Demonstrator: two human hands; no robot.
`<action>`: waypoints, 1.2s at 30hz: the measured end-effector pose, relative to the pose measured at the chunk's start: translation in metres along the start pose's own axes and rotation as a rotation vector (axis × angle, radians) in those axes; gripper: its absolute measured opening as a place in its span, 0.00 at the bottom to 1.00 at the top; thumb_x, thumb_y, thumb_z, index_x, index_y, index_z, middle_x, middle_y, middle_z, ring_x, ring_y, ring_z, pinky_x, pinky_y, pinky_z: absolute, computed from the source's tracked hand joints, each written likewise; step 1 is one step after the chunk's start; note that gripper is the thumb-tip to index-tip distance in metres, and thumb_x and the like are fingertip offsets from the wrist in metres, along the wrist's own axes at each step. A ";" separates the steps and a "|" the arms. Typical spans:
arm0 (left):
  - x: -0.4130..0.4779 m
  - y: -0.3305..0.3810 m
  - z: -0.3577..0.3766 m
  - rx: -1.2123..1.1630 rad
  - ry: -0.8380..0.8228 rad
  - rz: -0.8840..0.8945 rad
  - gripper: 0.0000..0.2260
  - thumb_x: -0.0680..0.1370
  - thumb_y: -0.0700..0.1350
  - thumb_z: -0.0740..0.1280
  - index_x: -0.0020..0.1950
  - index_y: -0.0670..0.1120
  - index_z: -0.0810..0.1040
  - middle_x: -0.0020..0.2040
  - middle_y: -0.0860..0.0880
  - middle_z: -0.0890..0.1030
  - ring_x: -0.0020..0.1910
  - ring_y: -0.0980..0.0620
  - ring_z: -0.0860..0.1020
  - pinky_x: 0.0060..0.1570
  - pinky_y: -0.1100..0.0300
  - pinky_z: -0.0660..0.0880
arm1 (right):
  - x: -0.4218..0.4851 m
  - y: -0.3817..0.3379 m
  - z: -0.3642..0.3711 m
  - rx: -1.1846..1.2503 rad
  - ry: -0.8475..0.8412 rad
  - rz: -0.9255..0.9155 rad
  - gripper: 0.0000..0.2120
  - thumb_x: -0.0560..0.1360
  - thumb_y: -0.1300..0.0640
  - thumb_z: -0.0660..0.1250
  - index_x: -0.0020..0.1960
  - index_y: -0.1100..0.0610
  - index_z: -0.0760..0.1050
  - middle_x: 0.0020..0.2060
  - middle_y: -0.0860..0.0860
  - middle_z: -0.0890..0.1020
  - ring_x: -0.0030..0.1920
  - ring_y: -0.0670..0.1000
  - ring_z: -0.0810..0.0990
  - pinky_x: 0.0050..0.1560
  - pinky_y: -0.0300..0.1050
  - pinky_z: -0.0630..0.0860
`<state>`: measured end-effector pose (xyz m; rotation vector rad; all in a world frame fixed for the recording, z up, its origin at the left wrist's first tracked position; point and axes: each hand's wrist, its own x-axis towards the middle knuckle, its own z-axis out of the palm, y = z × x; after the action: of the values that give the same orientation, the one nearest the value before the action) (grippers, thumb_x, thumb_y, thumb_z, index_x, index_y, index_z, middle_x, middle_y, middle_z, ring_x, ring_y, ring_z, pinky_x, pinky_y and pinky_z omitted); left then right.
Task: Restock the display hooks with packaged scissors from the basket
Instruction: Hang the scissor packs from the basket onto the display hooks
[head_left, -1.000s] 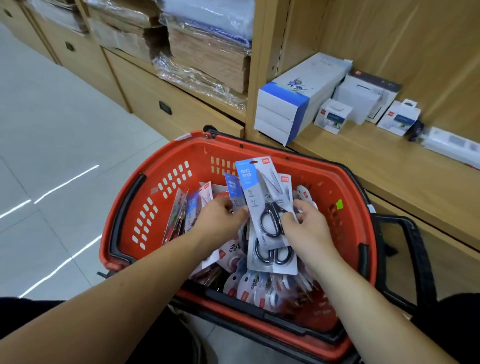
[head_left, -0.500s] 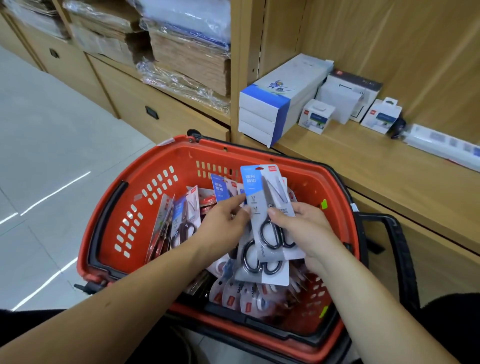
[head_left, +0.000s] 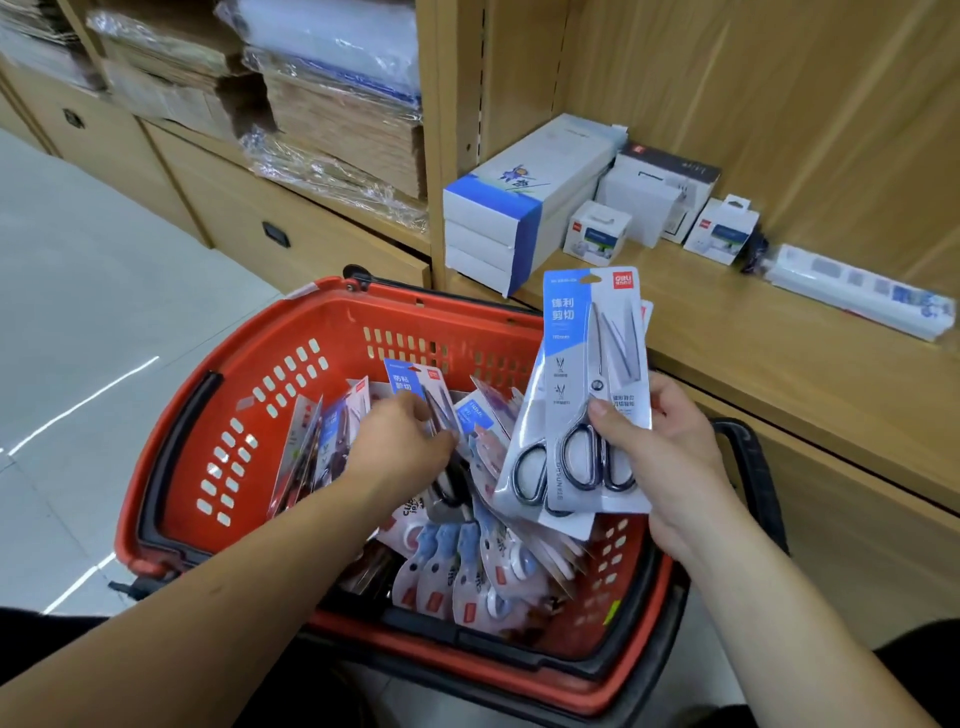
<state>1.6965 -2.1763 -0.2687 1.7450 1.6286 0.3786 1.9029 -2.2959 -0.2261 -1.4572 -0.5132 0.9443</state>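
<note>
Basket (head_left: 332, 332) walls are rigid red perforated plastic, holding a pile (head_left: 467, 577) of glossy carded scissors. I see the left hand (head_left: 400, 441) dug into that pile with its fingers hidden, so I cannot tell whether it grips one. To its right, over the basket's rim, the right hand (head_left: 675, 457) pinches a fan of packs (head_left: 576, 364), thumb in front just above the black handle loops, fingers behind. I judge them light, stiff-backed and slick, likely to slide apart; holding low near the handles seems soundest, with the hang holes free above the grip.
</note>
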 end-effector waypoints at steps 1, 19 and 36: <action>0.000 -0.002 -0.003 -0.034 0.018 -0.035 0.21 0.75 0.53 0.79 0.60 0.47 0.74 0.50 0.49 0.79 0.42 0.49 0.82 0.38 0.57 0.76 | 0.001 0.000 -0.002 -0.008 -0.004 -0.007 0.16 0.78 0.66 0.75 0.62 0.55 0.78 0.50 0.50 0.90 0.53 0.54 0.89 0.58 0.56 0.84; -0.042 0.017 -0.045 -0.787 -0.078 -0.062 0.07 0.85 0.41 0.64 0.50 0.46 0.81 0.44 0.44 0.87 0.41 0.43 0.85 0.38 0.51 0.82 | 0.000 -0.002 0.034 0.039 -0.258 0.000 0.17 0.78 0.65 0.74 0.64 0.54 0.78 0.53 0.55 0.89 0.54 0.55 0.89 0.51 0.50 0.85; -0.065 0.068 -0.054 -0.906 -0.186 0.203 0.13 0.84 0.36 0.65 0.68 0.45 0.78 0.59 0.43 0.87 0.58 0.39 0.85 0.64 0.36 0.78 | -0.019 -0.052 0.000 0.217 -0.011 -0.093 0.12 0.78 0.67 0.72 0.58 0.54 0.82 0.52 0.58 0.89 0.51 0.59 0.88 0.53 0.56 0.84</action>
<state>1.7018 -2.2197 -0.1692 1.1822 0.9066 0.8614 1.9034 -2.3039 -0.1715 -1.2236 -0.4671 0.9048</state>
